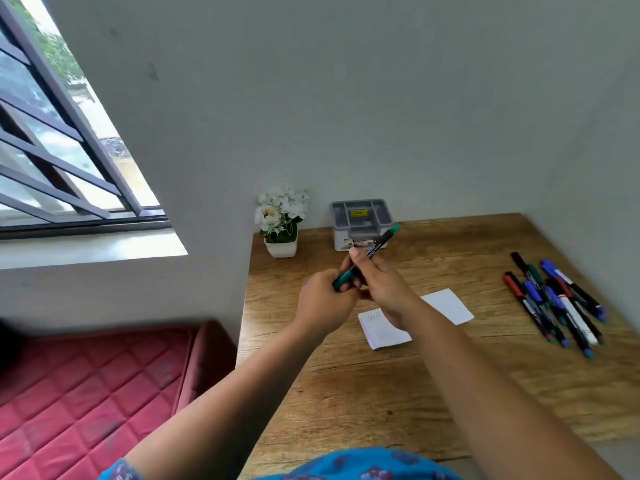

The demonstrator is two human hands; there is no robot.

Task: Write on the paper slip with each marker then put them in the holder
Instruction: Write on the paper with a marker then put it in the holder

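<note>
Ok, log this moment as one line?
left hand: grips cap end | right hand: holds green marker barrel | paper slip: written on | holder: no markers seen | marker pile: table, right

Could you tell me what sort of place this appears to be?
Probably a room at home: a wooden desk in a wall corner, a red quilted mattress beside it, and a barred window.

Marker (367,256) in both hands: black barrel, green cap and end.
Paper slips (384,329) under the hands: white.
Holder (360,220) beyond the hands: grey, yellow label.
Table (381,393): brown wood grain.
</note>
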